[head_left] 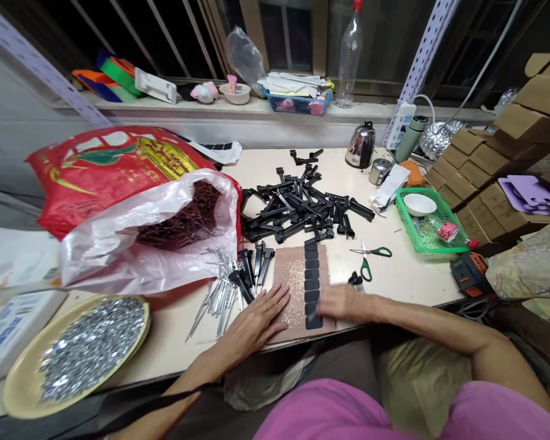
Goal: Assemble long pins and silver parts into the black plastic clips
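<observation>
A brown board (288, 269) lies at the table's front edge, speckled with pale marks. Down its right part runs a column of black rectangular pads (311, 275). My left hand (261, 315) rests flat on the board's left edge, fingers stretched out. My right hand (341, 304) is at the lower pads; its fingers are curled and smeared by motion, so whether they grip a pad is unclear. Left of the board, several black-headed parts (256, 269) lie among thin metal rods (220, 296). A small black piece (355, 279) sits just behind my right hand.
Behind the board spreads a pile of black plastic parts (297, 205). A red sack (119, 159) of dark rods lies open at left, near a yellow dish (16, 382) of small metal pieces. Green-handled scissors (371, 252), a green basket (406, 226) and cardboard boxes (486, 165) stand right.
</observation>
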### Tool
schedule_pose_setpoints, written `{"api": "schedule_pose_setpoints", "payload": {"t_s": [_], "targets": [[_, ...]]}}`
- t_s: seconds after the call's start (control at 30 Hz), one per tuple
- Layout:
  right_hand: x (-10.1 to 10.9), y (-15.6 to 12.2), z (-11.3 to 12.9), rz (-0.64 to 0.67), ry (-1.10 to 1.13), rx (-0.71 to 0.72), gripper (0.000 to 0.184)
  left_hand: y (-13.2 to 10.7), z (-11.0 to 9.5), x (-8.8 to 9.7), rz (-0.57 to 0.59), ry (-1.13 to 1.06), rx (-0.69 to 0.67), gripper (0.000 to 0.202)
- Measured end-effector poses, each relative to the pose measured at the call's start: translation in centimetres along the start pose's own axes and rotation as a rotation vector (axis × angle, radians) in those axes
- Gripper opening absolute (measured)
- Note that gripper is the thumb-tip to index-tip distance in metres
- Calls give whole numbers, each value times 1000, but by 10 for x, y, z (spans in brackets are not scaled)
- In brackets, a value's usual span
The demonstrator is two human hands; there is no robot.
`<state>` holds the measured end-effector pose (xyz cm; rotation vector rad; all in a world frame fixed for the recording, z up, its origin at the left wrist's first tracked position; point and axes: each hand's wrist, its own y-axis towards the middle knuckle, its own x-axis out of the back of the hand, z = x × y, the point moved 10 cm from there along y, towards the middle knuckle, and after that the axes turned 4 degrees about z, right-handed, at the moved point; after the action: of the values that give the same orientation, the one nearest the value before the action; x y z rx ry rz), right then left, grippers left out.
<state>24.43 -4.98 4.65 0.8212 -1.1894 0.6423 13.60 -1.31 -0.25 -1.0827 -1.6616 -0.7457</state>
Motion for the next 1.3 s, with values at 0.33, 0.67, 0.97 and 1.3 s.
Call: {"api": "schedule_pose_setpoints", "payload": {"t_s": [0.33, 0.67, 0.97, 1.3], "targets": [[15, 9, -62, -99, 51, -282, 32, -1, -1, 2, 36, 0, 25, 52], [1, -14, -68, -71, 121, -386, 23, 1, 2, -2, 67, -13, 46, 53], [4, -9, -72, -92, 81, -423, 20, 4, 0, -1, 65, 4, 40, 52], [-24, -14, 65, 25, 699, -383, 26, -28, 45, 52, -305, -25, 185, 40]]}}
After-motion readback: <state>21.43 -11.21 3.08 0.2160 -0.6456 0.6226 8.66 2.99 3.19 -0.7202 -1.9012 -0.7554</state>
